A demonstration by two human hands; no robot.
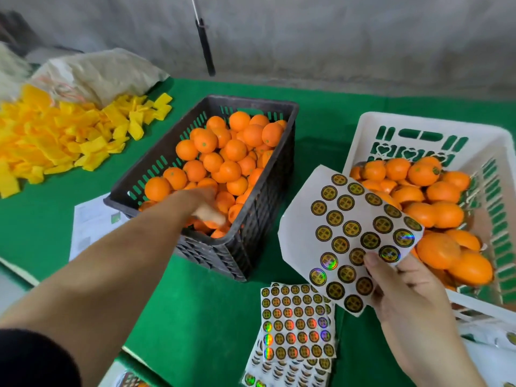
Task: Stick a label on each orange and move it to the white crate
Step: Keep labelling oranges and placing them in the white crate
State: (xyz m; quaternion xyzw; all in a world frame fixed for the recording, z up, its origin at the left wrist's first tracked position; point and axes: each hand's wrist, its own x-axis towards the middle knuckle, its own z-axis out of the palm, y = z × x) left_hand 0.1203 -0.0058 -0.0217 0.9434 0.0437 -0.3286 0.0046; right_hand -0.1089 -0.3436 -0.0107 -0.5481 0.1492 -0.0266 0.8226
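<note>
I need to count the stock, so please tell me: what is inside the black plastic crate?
The black plastic crate holds many loose oranges, piled high. The left hand reaches among them and covers some. The lower layers and the crate floor are hidden.

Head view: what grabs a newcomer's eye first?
The dark slatted plastic crate heaped with oranges at centre, with the left hand reaching into its near corner. To its right, the right hand holds up a white sheet of round gold holographic labels in front of the white plastic crate. A pile of yellow foam sleeves lies far left.
</note>
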